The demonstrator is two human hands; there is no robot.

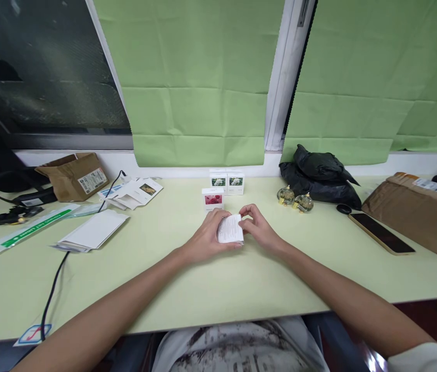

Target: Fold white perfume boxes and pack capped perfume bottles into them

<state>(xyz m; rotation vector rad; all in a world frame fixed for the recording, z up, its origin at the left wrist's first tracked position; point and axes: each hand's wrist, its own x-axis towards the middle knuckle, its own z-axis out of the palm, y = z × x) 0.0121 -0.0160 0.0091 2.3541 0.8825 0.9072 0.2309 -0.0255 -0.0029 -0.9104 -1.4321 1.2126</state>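
My left hand (205,236) and my right hand (258,229) meet at the middle of the pale green table (187,289), both closed on a small white carton (230,229) with fine print on its side. The left fingers wrap its left edge, the right fingertips pinch its upper right corner. Just behind the carton stands a small white box with a pink flower picture (213,199). Two white boxes with white flower pictures (227,182) stand side by side further back by the wall.
Two round glass bottles with gold caps (295,199) sit before a black plastic bag (319,173). A phone (381,233), a small black object (344,208) and a brown parcel (420,212) lie right. Flat white cartons (93,230), a black cable (53,289) and a torn brown box (73,175) lie left.
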